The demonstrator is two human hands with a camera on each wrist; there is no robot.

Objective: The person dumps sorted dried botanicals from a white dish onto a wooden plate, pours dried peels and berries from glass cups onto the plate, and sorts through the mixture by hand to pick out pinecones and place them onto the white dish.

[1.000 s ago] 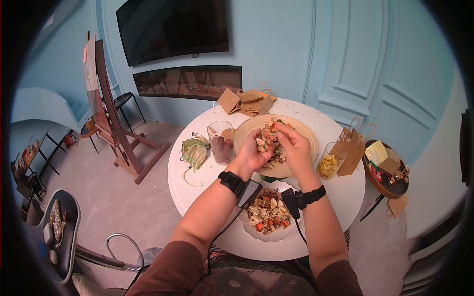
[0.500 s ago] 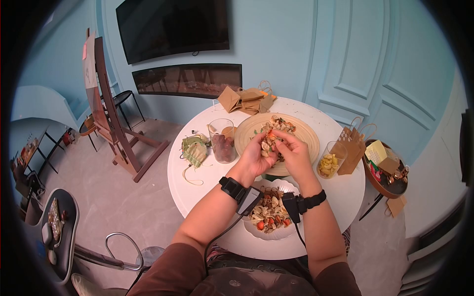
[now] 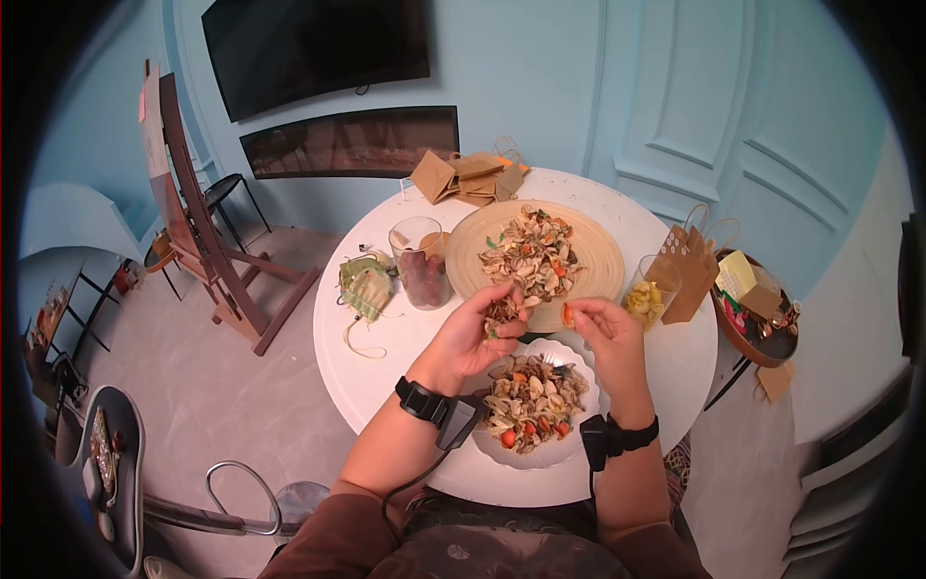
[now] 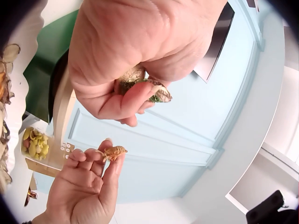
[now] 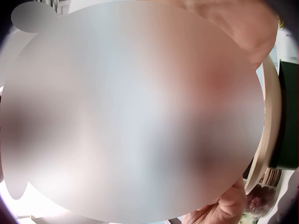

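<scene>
My left hand (image 3: 473,333) curls its fingers round a small handful of dried pieces (image 4: 159,93), some brown and some green. To its right, my right hand (image 3: 614,352) pinches one small orange dried piece (image 4: 114,152) between thumb and finger. Behind the hands, a round wooden plate (image 3: 468,246) holds a heap of dried petals and slices (image 3: 535,251). Nearer the body, a white scalloped dish (image 3: 584,372) holds a similar mix with orange pieces (image 3: 531,396). Most of the right wrist view is blurred over, hiding the right fingertips there.
On the round white table (image 3: 357,372) stand a glass of dark red pieces (image 3: 421,275), a green mesh pouch (image 3: 367,288), a glass of yellow pieces (image 3: 644,301) and paper bags (image 3: 687,280). More bags (image 3: 473,179) lie at the back. A brown tray stands at the right.
My hands have moved apart, the left one leftward and the right one rightward with an orange piece pinched. The camera view has shifted slightly, and the plate's heap is more exposed.
</scene>
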